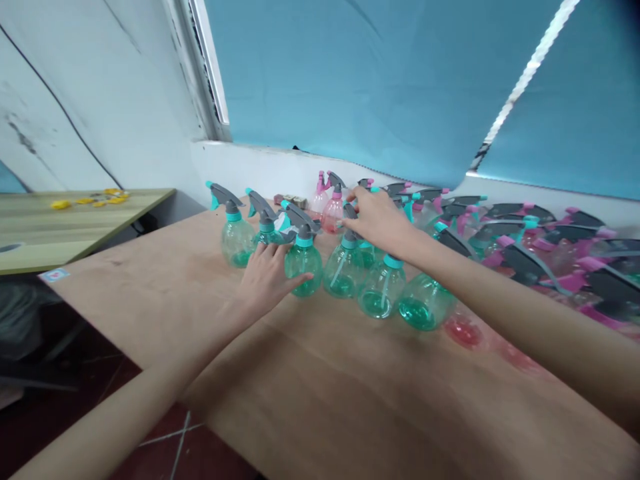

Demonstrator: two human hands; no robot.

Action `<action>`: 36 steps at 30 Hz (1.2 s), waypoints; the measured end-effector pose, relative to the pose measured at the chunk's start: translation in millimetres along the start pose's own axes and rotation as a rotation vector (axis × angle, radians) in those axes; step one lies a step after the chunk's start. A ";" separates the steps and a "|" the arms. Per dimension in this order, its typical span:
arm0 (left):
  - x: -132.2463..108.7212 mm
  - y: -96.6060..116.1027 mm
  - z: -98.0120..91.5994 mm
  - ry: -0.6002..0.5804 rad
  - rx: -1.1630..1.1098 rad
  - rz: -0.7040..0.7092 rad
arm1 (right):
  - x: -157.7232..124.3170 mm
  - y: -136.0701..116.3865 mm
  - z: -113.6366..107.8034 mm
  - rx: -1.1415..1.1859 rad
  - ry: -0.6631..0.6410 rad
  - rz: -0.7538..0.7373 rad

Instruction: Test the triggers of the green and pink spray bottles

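Observation:
My left hand (pixel 267 277) is curved against the left side of a clear green spray bottle (pixel 305 283), its thumb across the front of the bottle. Behind my left fingers stands another green spray bottle (pixel 267 233), its lower part hidden by them. Over the grey head of a third green spray bottle (pixel 343 273), my right hand (pixel 375 213) has its thumb and fingers bent around the top. A green spray bottle (pixel 237 240) stands upright at the left end of the row. Further green bottles, one a round bottle (pixel 383 293), stand below my right wrist.
Many spray bottles with grey and pink heads (pixel 530 260) crowd the right side of the wooden table (pixel 320 387). A pink bottle (pixel 333 212) stands at the back near the wall. Yellow pieces (pixel 100 198) lie on a separate desk (pixel 40 230) at left.

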State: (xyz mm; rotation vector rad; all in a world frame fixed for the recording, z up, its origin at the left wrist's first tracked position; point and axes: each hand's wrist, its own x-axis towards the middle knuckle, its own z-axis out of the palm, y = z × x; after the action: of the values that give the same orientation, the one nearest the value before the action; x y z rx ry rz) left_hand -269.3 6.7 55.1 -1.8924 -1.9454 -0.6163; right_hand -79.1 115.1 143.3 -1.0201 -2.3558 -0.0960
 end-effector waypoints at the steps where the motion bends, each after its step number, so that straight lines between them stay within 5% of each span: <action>1: 1.8 -0.2 0.5 0.004 0.007 0.003 | -0.1 1.0 0.8 0.002 0.002 0.002; 12: 10.7 -0.2 5.9 0.037 0.059 0.006 | -6.2 -8.3 -0.8 -0.088 0.021 -0.030; 23: -38.6 7.8 -7.4 0.127 -0.121 0.000 | -13.1 -15.8 -3.1 -0.071 0.082 -0.052; 36: -61.9 38.6 -17.8 -0.110 -0.454 -0.013 | -26.7 -33.9 -26.1 -0.069 -0.012 -0.120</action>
State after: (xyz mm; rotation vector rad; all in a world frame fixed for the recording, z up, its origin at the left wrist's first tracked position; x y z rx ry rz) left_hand -229.0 -54.7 39.2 -2.2168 -2.0125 -1.0511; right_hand -75.6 66.5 156.4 -0.9126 -2.4390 -0.2190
